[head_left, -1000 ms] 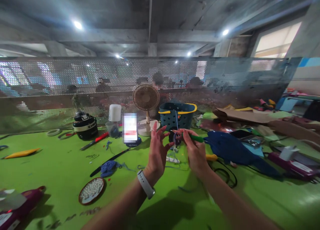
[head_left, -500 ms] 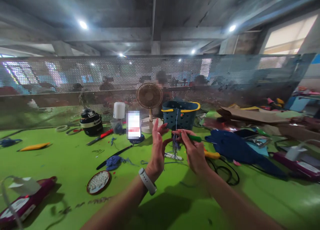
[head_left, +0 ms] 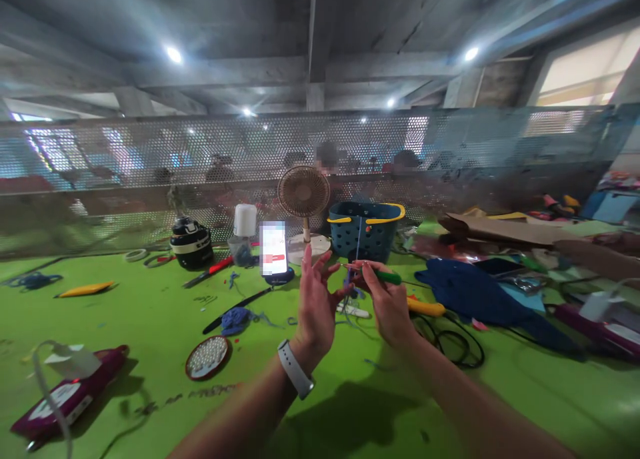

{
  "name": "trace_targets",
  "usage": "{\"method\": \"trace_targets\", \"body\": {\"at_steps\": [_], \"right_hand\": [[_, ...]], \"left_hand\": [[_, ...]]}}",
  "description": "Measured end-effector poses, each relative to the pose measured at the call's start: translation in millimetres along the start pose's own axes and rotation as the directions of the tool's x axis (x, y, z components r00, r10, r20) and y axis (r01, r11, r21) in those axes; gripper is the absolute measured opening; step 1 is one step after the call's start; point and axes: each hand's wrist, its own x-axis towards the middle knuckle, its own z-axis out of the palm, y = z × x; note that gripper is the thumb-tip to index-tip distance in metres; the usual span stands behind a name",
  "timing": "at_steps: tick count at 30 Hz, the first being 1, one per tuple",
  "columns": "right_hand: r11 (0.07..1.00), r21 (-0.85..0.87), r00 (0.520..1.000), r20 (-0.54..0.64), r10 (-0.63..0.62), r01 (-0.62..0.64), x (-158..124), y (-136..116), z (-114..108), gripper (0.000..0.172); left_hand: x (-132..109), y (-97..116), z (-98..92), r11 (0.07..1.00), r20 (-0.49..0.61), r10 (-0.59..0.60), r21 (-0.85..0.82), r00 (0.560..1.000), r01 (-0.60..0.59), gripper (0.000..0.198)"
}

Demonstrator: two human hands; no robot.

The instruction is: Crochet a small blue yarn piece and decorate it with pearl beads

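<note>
Just in front of the basket, both hands are raised close together over the table. My right hand (head_left: 387, 302) grips the green handle of a crochet hook (head_left: 387, 276), whose thin tip points left toward my other hand. My left hand (head_left: 317, 306), wearing a pale wristband, has its upper fingers stretched up and apart. Its lower fingertips appear to pinch a small piece of blue-purple yarn (head_left: 351, 287) under the hook's tip; the exact hold is partly hidden. A thin light-blue strand (head_left: 359, 236) runs upward from there across the basket's front.
Behind the hands stand a dark-blue basket (head_left: 367, 236) with yellow handles, a fan (head_left: 303, 191) and a lit phone (head_left: 273, 249). A bead dish (head_left: 208, 358) and blue yarn bundle (head_left: 236, 320) lie left. Navy cloth (head_left: 460, 289) and black cable (head_left: 463, 352) lie right.
The view has shifted slightly, so the table things appear farther right. My left hand has turned a little and its fingers spread more; the right keeps the hook.
</note>
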Motion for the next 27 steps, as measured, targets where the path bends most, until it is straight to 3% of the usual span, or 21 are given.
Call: {"method": "trace_targets", "body": {"at_steps": [2,5,8,10,12,14,16,17,19,22,25,27], "right_hand": [[1.0,-0.003,1.0,0.012,0.009,-0.009,-2,0,1,0.025],[1.0,-0.008,0.999,0.031,0.013,-0.013,-4,0,3,0.024],[1.0,-0.015,0.999,0.049,0.009,-0.008,-8,-3,6,0.023],[1.0,-0.022,0.998,0.055,-0.002,0.003,-11,-7,8,0.023],[0.999,-0.032,0.998,0.053,-0.018,0.02,-14,-12,9,0.022],[0.998,-0.04,0.998,0.054,-0.036,0.038,-17,-17,10,0.02],[0.998,-0.047,0.997,0.067,-0.048,0.051,-21,-20,11,0.02],[0.997,-0.051,0.996,0.078,-0.049,0.053,-23,-21,12,0.02],[0.996,-0.066,0.992,0.111,-0.052,0.06,-27,-22,13,0.02],[0.991,-0.085,0.983,0.163,-0.084,0.099,-34,-21,16,0.018],[0.984,-0.108,0.972,0.203,-0.117,0.141,-41,-20,18,0.015],[0.979,-0.138,0.968,0.223,-0.118,0.151,-44,-20,19,0.014]], "left_hand": [[-4,11,5.6,1.0,0.04,0.012,-0.015,0.999,-0.012,0.064],[-14,39,13.6,0.992,0.158,0.12,0.02,0.98,-0.124,0.07],[-22,72,14.4,0.93,0.269,0.287,0.154,0.919,-0.335,0.081],[-21,86,7.9,0.787,0.356,0.468,0.249,0.809,-0.565,0.079],[-15,89,-4.2,0.577,0.552,0.452,0.418,0.701,-0.702,0.053],[-7,83,-19.5,0.344,0.652,0.329,0.591,0.683,-0.73,0.024],[-1,71,-34.7,0.217,0.654,0.278,0.671,0.703,-0.709,0.012],[0,65,-41.2,0.21,0.637,0.256,0.698,0.727,-0.685,0.01],[-2,54,-50.6,0.281,0.544,0.257,0.749,0.799,-0.6,0.016],[-12,43,-55.0,0.521,0.368,0.163,0.756,0.915,-0.397,0.037],[-23,34,-53.5,0.726,0.273,0.032,0.654,0.961,-0.21,0.042],[-26,28,-53.5,0.798,0.246,0.013,0.582,0.969,-0.158,0.053]]}}
